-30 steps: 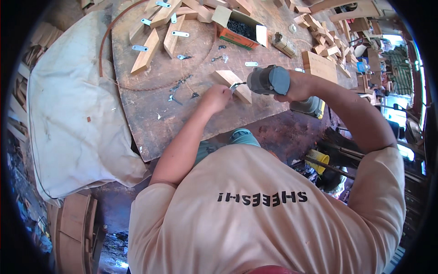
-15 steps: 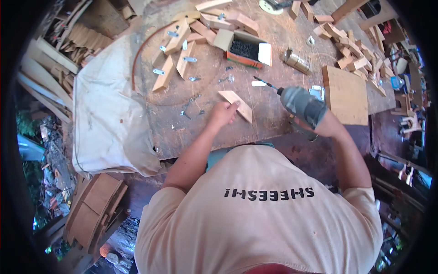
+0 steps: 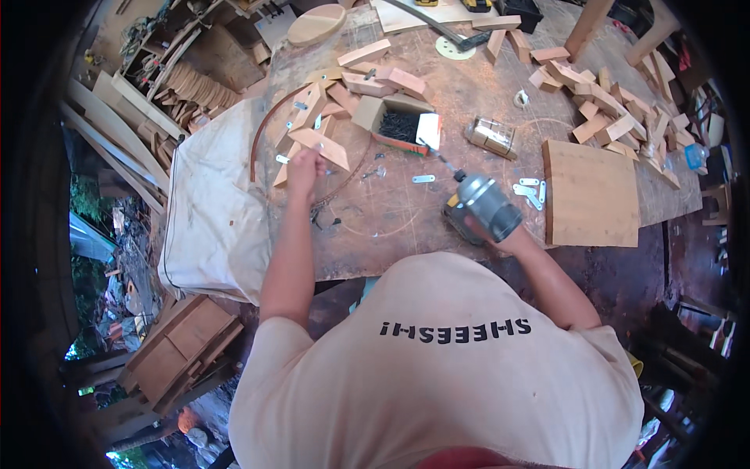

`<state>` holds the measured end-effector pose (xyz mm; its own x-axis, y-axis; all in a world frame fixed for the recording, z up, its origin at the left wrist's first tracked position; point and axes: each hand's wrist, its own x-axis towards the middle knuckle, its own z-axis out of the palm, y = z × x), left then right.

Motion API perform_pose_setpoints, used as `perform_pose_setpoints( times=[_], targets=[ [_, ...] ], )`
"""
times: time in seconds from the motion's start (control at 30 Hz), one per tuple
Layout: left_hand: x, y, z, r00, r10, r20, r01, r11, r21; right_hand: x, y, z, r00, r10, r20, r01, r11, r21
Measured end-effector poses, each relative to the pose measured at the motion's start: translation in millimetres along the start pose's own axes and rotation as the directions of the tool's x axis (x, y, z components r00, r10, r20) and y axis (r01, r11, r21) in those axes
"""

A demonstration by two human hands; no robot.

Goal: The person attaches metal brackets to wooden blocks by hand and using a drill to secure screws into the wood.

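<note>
Left hand [image 3: 307,166] pinches, arm [image 3: 291,254] extended; right hand [image 3: 506,241] grips.

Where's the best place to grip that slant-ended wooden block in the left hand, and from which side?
I'd pinch the wooden block near its middle, across its long edges, coming from the person's side. Those edges look straight and roughly parallel, while the slanted ends would probably slip. Other wood pieces lie just beyond it, and the left hand grips it from the near side.

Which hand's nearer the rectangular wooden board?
Right. The right hand, gripping the power drill, is left of the wooden board; the left hand, holding an angled wood block, is much farther left.
</note>
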<state>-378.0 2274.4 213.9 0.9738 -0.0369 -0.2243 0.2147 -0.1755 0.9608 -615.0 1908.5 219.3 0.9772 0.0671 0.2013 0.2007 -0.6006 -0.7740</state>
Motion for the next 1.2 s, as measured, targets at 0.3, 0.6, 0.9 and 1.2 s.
perform_pose_setpoints(
  times=[0.3,0.6,0.9,1.2],
  targets=[
    [116,95,99,0.991,0.003,0.135,0.043,0.941,-0.336,0,31,24,0.995,0.029,0.094,-0.06,0.938,0.341],
    [81,30,150,0.982,0.041,0.187,-0.095,0.951,0.293,-13,26,-32,0.998,-0.001,0.06,-0.02,0.942,0.335],
    [-72,-57,97,0.956,-0.012,0.294,-0.067,0.964,0.258,-7,135,-68,0.973,0.226,0.054,-0.184,0.891,-0.415],
    [-118,-81,109,0.948,-0.107,0.299,0.069,0.989,0.135,22,143,-82,0.878,0.393,0.273,-0.27,0.878,-0.395]
  ],
)
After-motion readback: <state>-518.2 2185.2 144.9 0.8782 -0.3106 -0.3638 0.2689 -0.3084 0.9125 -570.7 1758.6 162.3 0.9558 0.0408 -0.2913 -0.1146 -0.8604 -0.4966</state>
